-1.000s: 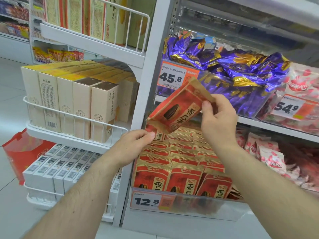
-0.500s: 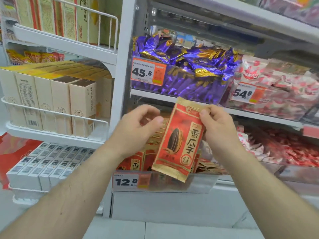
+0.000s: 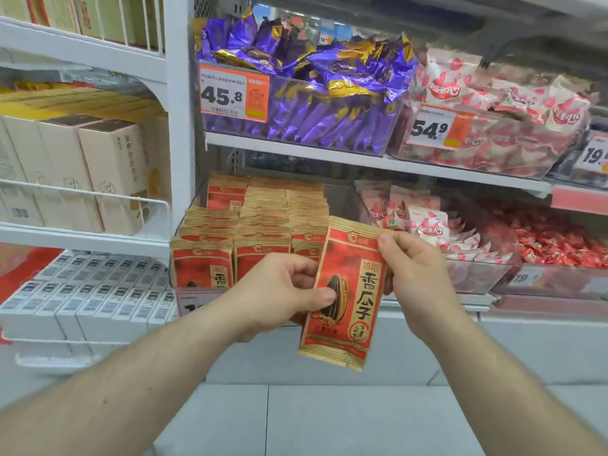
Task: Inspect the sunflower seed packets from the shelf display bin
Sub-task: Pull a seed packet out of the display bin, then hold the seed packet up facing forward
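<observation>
One sunflower seed packet [image 3: 345, 294] is held upright in front of the display bin [image 3: 204, 255], clear of the stocked packets [image 3: 263, 225]. The left hand [image 3: 279, 294] is curled onto its left edge, thumb pressed on the printed face. The right hand [image 3: 418, 278] pinches the upper right corner only. Should either light grip be released carelessly, the packet could slip and fall to the floor [image 3: 329, 422]; hard squeezing could crease it.

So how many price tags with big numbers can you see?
4: the 45.8 tag on the purple candy bin, the 54.9 tag beside it, a cut-off tag at the right edge, and a blurry tag lower right. Hands may hide more.
</observation>
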A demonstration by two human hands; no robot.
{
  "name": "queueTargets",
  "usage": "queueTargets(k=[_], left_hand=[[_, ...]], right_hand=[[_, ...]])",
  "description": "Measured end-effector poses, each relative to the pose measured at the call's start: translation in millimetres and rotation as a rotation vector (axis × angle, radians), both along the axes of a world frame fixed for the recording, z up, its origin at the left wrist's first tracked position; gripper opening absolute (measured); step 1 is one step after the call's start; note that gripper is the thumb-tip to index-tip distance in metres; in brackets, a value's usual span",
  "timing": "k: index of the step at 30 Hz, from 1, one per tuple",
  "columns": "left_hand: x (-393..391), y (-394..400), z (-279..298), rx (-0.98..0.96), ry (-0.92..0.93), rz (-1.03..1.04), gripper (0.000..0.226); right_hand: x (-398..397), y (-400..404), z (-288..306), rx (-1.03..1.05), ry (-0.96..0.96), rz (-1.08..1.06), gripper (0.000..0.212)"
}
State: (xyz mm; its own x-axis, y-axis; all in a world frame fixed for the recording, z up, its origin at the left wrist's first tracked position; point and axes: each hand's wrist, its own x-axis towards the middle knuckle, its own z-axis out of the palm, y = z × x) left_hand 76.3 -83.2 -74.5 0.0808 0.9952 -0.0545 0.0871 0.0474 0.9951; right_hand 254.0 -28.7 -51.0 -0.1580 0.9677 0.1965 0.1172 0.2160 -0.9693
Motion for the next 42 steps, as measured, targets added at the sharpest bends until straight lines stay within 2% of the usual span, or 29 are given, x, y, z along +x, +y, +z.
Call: queueTargets(k=[5, 13, 22, 26, 29, 32, 37, 42], left_hand=[[6.9, -2.7, -19.7, 0.003, -0.032, 0.025, 0.017], [13.4, 0.6, -28.1, -0.031, -0.088, 0.037, 0.014], [11.4, 2.8, -27.9, -0.01, -0.167, 0.101, 0.013], [9.5, 7.3, -25.8, 0.038, -0.22, 0.163, 0.024], [7.6, 9.6, -24.0, 0.047, -0.264, 0.205, 0.022], [6.1, 9.7, -22.9, 0.059, -0.282, 0.233, 0.031], [5.5, 8.1, -21.9, 0.067, -0.327, 0.254, 0.017], [5.2, 5.6, -22.2, 0.057, -0.32, 0.251, 0.017]], right_hand=[[8.6, -1.9, -15.6, -0.042, 0.021, 0.026, 0.027], [17.0, 3.1, -32.8, -0.026, -0.079, 0.024, 0.042], [16.5, -6.3, -34.2, -0.042, -0.145, 0.094, 0.04], [19.9, -8.0, -35.7, 0.0, -0.219, 0.116, 0.035], [20.5, -10.7, -35.1, 0.033, -0.251, 0.138, 0.031], [18.8, -14.5, -33.2, 0.055, -0.24, 0.186, 0.028], [18.1, -18.4, -31.6, 0.082, -0.237, 0.247, 0.033], [19.0, -18.6, -32.6, 0.115, -0.24, 0.273, 0.035]])
